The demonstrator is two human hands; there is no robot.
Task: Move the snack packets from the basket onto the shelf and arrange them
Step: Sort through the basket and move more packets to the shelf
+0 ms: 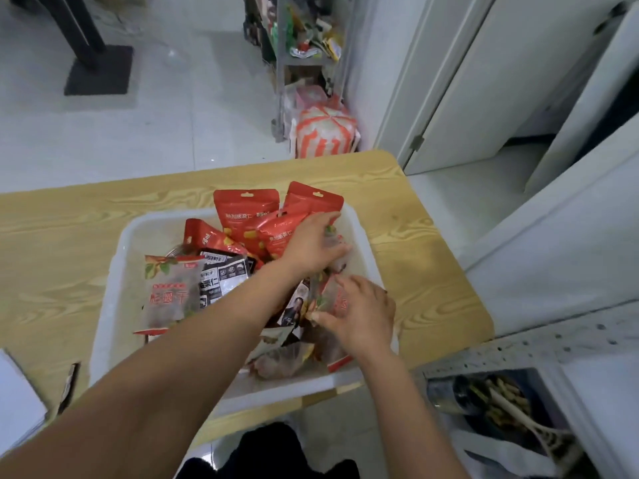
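- The left hand (313,243) reaches into the far right corner of the basket (114,271), its fingers and thumb curled round a clear packet (334,240) that is blurred.
- The right hand (359,316) sits just nearer the person than the left. The two hands are close but not touching. Its thumb and fingers pinch a red-printed packet (332,299).
- I cannot tell whether the two hands hold one packet or two.
- Just beyond the left hand, red packets (245,219) stand upright against the basket's far wall.
- Left of the left forearm lie a black-and-white packet (223,280) and a translucent packet with red lettering (173,292).
- The basket rests on a wooden table (62,236) under both hands.
- Right of the right hand, beyond the table edge, runs a perforated white shelf (518,347).
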